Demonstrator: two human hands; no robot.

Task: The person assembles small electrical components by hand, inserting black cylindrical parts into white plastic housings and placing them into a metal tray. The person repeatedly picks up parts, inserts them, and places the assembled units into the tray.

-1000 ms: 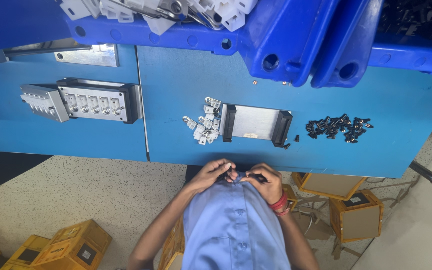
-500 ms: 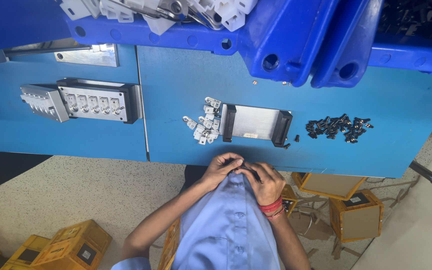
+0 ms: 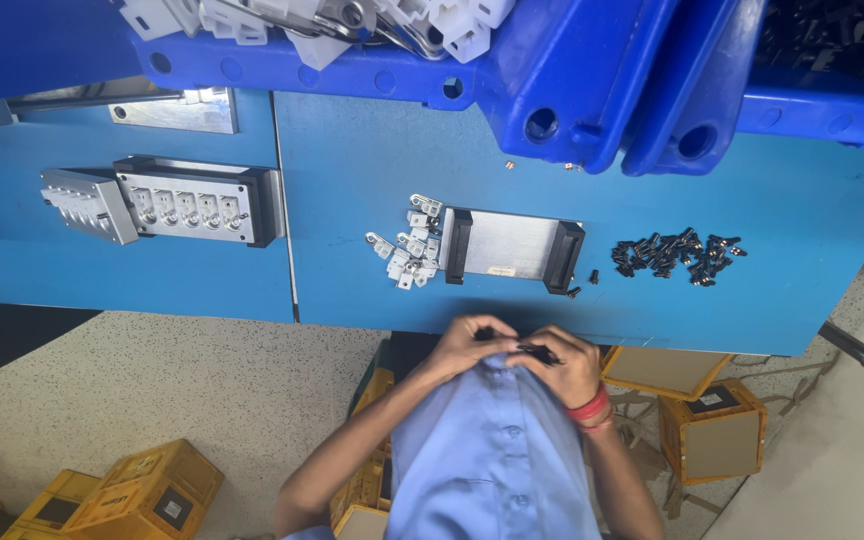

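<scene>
My left hand (image 3: 467,342) and my right hand (image 3: 564,362) are together at my chest, just below the front edge of the blue table (image 3: 372,190). Both pinch a small black part (image 3: 537,351) between the fingertips; a red band is on my right wrist. On the table just beyond lie a metal plate with black end blocks (image 3: 510,247), a heap of small white clips (image 3: 407,250) to its left and a pile of small black parts (image 3: 677,256) to its right.
A grey and black fixture with several sockets (image 3: 167,197) sits at the table's left. Blue bins (image 3: 572,70) with white parts line the far edge. Yellow boxes (image 3: 142,490) and brown cartons (image 3: 712,430) stand on the floor.
My hands have stayed at my chest and kept working the small black part; the fingers shifted slightly. Nothing on the table moved.
</scene>
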